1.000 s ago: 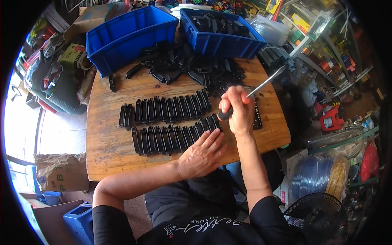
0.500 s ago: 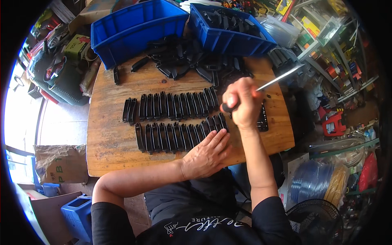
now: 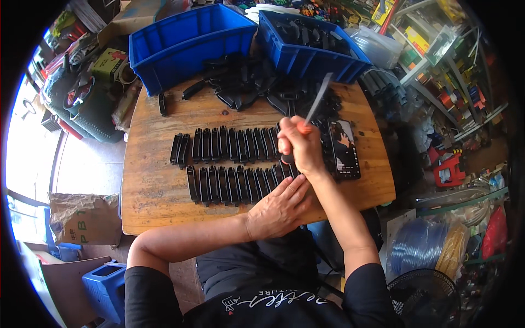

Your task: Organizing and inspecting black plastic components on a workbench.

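Note:
In my right hand (image 3: 304,148) is a screwdriver (image 3: 319,100) with a red-and-black handle and a long metal blade. The fist is wrapped around the handle above the right end of the rows, blade slanting up and away. My left hand (image 3: 276,209) lies with fingers stretched out, fingertips at the right end of the near row of black plastic parts (image 3: 232,185). Behind it runs a far row of similar black parts (image 3: 235,145), its right end partly hidden by my right hand. Several slim parts stand side by side in each row.
A wooden table (image 3: 156,202) carries everything. A loose heap of black parts (image 3: 235,90) lies before a blue bin (image 3: 191,52) and a second blue bin (image 3: 322,57) holding more black pieces. A phone with a lit screen (image 3: 344,145) lies at right. Shelving (image 3: 426,60) stands beyond.
My right hand has moved left and nearer the rows, with the screwdriver blade now more upright. This uncovers the phone. My left hand stays at the near row's end.

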Demonstrator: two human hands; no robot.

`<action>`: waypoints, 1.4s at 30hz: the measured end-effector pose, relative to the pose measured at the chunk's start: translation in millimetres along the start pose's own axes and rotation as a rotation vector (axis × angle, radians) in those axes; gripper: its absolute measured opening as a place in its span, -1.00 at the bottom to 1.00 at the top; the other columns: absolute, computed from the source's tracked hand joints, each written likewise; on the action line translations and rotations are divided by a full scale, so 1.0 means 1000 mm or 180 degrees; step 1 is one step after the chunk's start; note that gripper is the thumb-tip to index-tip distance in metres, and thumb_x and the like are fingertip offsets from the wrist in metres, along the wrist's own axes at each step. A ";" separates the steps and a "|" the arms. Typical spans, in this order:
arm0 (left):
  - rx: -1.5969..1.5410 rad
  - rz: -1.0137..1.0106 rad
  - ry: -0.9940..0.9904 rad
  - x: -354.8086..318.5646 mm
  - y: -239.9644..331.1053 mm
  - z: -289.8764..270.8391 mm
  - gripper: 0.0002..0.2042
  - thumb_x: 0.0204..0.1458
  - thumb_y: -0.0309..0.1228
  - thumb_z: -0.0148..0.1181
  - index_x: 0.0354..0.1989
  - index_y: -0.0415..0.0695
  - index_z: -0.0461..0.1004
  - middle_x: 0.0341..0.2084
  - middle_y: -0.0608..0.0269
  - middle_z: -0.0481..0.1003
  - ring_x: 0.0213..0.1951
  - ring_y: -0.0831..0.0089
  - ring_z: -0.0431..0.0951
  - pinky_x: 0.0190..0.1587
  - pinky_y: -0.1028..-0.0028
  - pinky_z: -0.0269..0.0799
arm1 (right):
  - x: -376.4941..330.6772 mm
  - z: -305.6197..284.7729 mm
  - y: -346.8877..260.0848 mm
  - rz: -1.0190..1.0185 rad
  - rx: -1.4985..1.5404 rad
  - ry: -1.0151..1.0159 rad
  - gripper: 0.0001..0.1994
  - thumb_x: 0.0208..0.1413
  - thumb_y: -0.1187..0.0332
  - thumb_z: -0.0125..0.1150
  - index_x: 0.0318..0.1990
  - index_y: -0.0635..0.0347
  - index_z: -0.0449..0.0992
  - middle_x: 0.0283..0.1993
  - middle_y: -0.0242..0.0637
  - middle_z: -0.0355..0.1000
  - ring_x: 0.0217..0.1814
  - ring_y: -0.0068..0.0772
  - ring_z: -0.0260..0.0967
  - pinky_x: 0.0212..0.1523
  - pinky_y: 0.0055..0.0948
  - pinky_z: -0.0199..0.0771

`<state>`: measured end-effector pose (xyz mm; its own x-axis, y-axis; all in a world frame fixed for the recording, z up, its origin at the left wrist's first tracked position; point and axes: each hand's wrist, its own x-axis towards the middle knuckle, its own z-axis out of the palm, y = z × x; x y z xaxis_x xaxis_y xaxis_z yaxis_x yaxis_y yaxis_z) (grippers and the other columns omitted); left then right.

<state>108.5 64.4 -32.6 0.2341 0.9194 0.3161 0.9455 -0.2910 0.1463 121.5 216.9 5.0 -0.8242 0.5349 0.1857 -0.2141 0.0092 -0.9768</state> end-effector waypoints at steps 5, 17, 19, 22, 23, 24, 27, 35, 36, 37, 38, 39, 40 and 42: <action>-0.0146 -0.0009 -0.0048 -0.006 0.000 0.000 -0.43 0.01 -0.11 0.14 0.13 -0.23 0.30 0.21 -0.11 0.19 0.33 -0.03 0.07 0.35 0.05 -0.03 | -0.015 0.028 -0.031 -0.0403 0.0790 -0.0246 -0.66 0.23 0.20 0.13 -0.55 0.16 0.32 -0.68 -0.43 0.24 -0.68 -0.61 0.17 -0.60 -0.58 0.22; -0.0004 -0.0047 0.0197 -0.008 -0.002 0.001 -0.50 0.08 -0.09 0.07 0.10 -0.17 0.38 0.23 -0.10 0.21 0.35 0.01 0.07 0.34 0.10 0.00 | -0.047 -0.065 -0.050 -0.0206 -0.1421 0.1334 -0.89 0.15 0.40 0.22 -0.24 0.24 0.55 -0.45 -0.40 0.46 -0.48 -0.63 0.35 -0.40 -0.61 0.40; -0.0001 0.0017 0.0270 -0.003 0.000 0.000 -0.51 0.08 -0.12 0.08 0.11 -0.19 0.37 0.23 -0.11 0.21 0.33 -0.01 0.10 0.33 0.08 0.03 | -0.058 -0.074 -0.030 -0.0264 -0.2380 0.1047 -0.90 0.08 0.43 0.25 -0.28 0.26 0.57 -0.37 -0.29 0.55 -0.36 -0.42 0.49 -0.27 -0.44 0.48; 0.0097 0.0135 0.0345 -0.004 0.001 0.001 -0.52 0.07 -0.14 0.10 0.09 -0.19 0.37 0.22 -0.15 0.21 0.32 -0.03 0.12 0.32 0.07 0.07 | -0.066 -0.061 -0.012 -0.0370 -0.3951 0.0859 -0.87 0.01 0.41 0.27 -0.27 0.19 0.58 -0.30 -0.17 0.51 -0.26 -0.06 0.49 -0.25 -0.30 0.48; 0.0206 0.0142 0.0323 -0.006 0.000 -0.002 -0.53 0.07 -0.14 0.11 0.09 -0.18 0.37 0.22 -0.15 0.20 0.31 -0.04 0.14 0.31 0.07 0.08 | -0.066 -0.057 -0.009 -0.0372 -0.3947 0.0868 -0.87 0.02 0.37 0.27 -0.27 0.16 0.58 -0.30 -0.20 0.49 -0.25 -0.03 0.48 -0.26 -0.25 0.47; 0.0223 0.0087 0.0211 -0.007 0.002 -0.007 -0.51 0.06 -0.13 0.12 0.11 -0.15 0.36 0.24 -0.13 0.19 0.32 -0.03 0.13 0.31 0.07 0.09 | -0.066 -0.056 -0.006 -0.0441 -0.3935 0.0751 -0.87 0.03 0.38 0.25 -0.26 0.16 0.58 -0.29 -0.21 0.48 -0.25 -0.04 0.47 -0.26 -0.23 0.46; -0.0042 -0.0155 -0.0217 -0.018 0.001 -0.029 -0.42 0.01 -0.10 0.19 0.17 -0.14 0.33 0.28 -0.11 0.14 0.34 -0.01 0.09 0.33 0.08 0.06 | -0.065 -0.057 -0.005 -0.0051 -0.4364 0.0576 -0.87 0.05 0.38 0.23 -0.24 0.13 0.59 -0.25 -0.25 0.45 -0.24 -0.05 0.46 -0.28 -0.23 0.46; 0.0233 -0.0163 0.0424 -0.037 -0.019 -0.034 -0.46 -0.11 -0.24 0.27 0.07 -0.23 0.37 0.13 -0.09 0.30 0.16 0.03 0.32 0.20 0.11 0.24 | -0.061 -0.052 -0.007 -0.0712 -0.4499 0.0426 -0.96 -0.02 0.50 0.22 -0.40 0.17 0.48 -0.32 -0.20 0.43 -0.29 -0.04 0.47 -0.30 -0.17 0.44; 0.0149 -0.0159 0.0479 -0.039 -0.019 -0.033 -0.47 -0.10 -0.23 0.26 0.05 -0.24 0.38 0.10 -0.08 0.32 0.15 0.03 0.34 0.19 0.10 0.26 | -0.061 -0.052 -0.010 -0.0683 -0.4288 0.0388 -0.94 -0.03 0.51 0.24 -0.42 0.16 0.47 -0.32 -0.22 0.43 -0.31 -0.04 0.46 -0.32 -0.17 0.44; 0.0131 -0.0114 0.0474 -0.042 -0.020 -0.031 -0.47 -0.10 -0.22 0.26 0.04 -0.25 0.38 0.08 -0.08 0.33 0.15 0.04 0.34 0.18 0.10 0.26 | -0.062 -0.051 -0.012 -0.0576 -0.4231 0.0539 -0.91 -0.05 0.52 0.25 -0.41 0.16 0.45 -0.34 -0.21 0.44 -0.33 -0.03 0.46 -0.35 -0.17 0.44; 0.0138 -0.0071 0.0525 -0.043 -0.020 -0.031 -0.48 -0.09 -0.22 0.25 0.03 -0.26 0.38 0.09 -0.09 0.33 0.15 0.04 0.33 0.19 0.09 0.26 | -0.063 -0.054 -0.010 -0.0900 -0.4118 0.0720 -0.88 -0.06 0.53 0.27 -0.37 0.17 0.44 -0.36 -0.18 0.46 -0.33 -0.02 0.47 -0.36 -0.17 0.44; 0.0183 -0.0090 0.0490 -0.045 -0.020 -0.030 -0.48 -0.08 -0.22 0.25 0.03 -0.27 0.38 0.09 -0.10 0.33 0.15 0.03 0.33 0.19 0.09 0.25 | -0.062 -0.050 -0.012 -0.1000 -0.4132 0.0841 -0.86 -0.05 0.54 0.26 -0.32 0.19 0.44 -0.40 -0.12 0.48 -0.34 0.00 0.47 -0.37 -0.19 0.45; 0.0186 -0.0101 0.0417 -0.046 -0.021 -0.030 -0.48 -0.07 -0.22 0.24 0.03 -0.28 0.38 0.08 -0.10 0.34 0.16 0.03 0.33 0.20 0.09 0.25 | -0.062 -0.045 -0.015 -0.0877 -0.3844 0.0845 -0.86 -0.03 0.53 0.26 -0.31 0.20 0.44 -0.42 -0.11 0.48 -0.36 -0.01 0.48 -0.38 -0.21 0.45; 0.0164 -0.0125 0.0445 -0.046 -0.021 -0.030 -0.49 -0.03 -0.21 0.22 0.04 -0.30 0.38 0.06 -0.10 0.36 0.15 0.04 0.35 0.19 0.11 0.26 | -0.060 -0.030 -0.020 -0.0810 -0.3180 0.0795 -0.87 0.01 0.51 0.25 -0.29 0.23 0.44 -0.48 -0.11 0.47 -0.43 -0.06 0.48 -0.42 -0.28 0.45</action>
<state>71.3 20.4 -21.8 0.1664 0.8829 0.4391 0.9645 -0.2384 0.1138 191.6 210.1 10.5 -0.6604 0.5769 0.4806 0.2564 0.7749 -0.5777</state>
